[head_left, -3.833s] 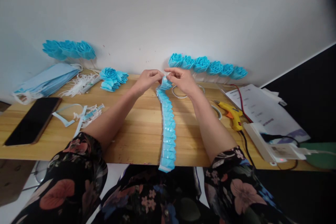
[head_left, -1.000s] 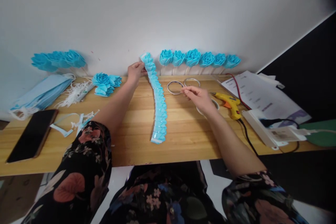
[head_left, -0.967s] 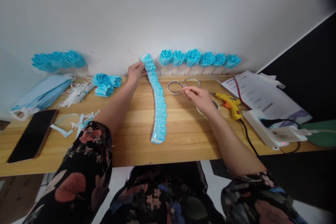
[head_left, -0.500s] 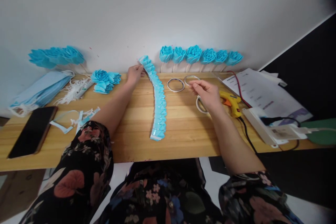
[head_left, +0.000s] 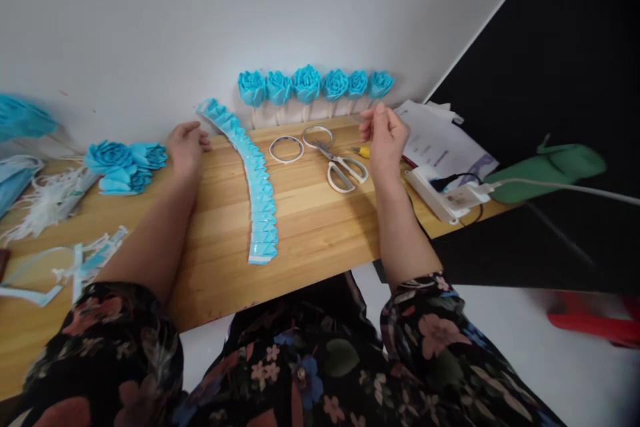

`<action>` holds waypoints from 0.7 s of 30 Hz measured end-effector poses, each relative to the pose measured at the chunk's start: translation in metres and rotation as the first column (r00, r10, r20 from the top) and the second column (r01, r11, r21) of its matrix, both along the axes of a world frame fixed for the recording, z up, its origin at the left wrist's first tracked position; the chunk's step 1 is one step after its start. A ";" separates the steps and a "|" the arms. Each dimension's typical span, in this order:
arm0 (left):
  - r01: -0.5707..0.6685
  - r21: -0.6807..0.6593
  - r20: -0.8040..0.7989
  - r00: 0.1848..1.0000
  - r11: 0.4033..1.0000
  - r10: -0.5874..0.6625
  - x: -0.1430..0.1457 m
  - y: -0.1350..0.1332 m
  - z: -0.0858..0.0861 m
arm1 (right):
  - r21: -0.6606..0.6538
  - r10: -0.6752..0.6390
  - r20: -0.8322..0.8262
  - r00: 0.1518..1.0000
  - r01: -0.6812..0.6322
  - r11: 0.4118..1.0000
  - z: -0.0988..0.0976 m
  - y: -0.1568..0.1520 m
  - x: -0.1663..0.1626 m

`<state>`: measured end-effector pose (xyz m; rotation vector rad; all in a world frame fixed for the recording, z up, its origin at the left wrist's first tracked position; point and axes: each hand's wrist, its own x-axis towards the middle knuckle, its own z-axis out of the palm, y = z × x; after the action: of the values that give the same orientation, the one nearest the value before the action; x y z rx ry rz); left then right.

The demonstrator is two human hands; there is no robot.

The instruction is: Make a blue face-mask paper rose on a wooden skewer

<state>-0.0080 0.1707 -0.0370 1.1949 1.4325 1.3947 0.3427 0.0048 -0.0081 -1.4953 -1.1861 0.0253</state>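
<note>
A pleated light-blue strip lies in a curve on the wooden table, its far end near the wall. My left hand is just left of that far end, apart from it, with loosely bent fingers and nothing seen in them. My right hand is raised near the back right of the table, thumb and fingers drawn together. Whether they hold something small or thin is unclear. White-handled scissors lie left of my right wrist. Two narrow tape rolls sit side by side: the left roll and the right roll.
Several blue paper flowers on sticks lean on the wall. More blue flowers lie at left beside white cords and cut scraps. At right are a power strip, papers and a green case.
The view has turned right. My left hand has come away from the strip's far end. My right hand has moved back and right, uncovering the scissors, and now hides most of the yellow glue gun.
</note>
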 end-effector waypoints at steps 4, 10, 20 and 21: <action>0.001 -0.006 -0.015 1.000 1.000 -0.001 0.000 -0.005 0.004 | -0.015 -0.036 0.015 0.999 0.037 0.999 0.005 -0.005 -0.014; 0.006 0.030 -0.021 1.000 1.000 -0.005 0.001 -0.012 0.006 | -0.089 0.156 0.011 0.988 -0.154 0.984 0.006 -0.012 -0.058; 0.056 0.066 -0.031 0.998 0.996 -0.054 0.006 -0.019 0.005 | -0.292 0.356 0.189 0.915 -0.293 0.910 0.001 -0.019 -0.081; 0.072 0.070 -0.035 0.997 0.995 -0.070 0.004 -0.022 0.005 | -0.293 0.347 0.204 0.915 -0.282 0.914 0.002 -0.020 -0.079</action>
<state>-0.0036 0.1490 -0.0323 1.3066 1.3587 1.3939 0.2636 -0.0152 -0.0059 -1.5451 -1.6791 0.2234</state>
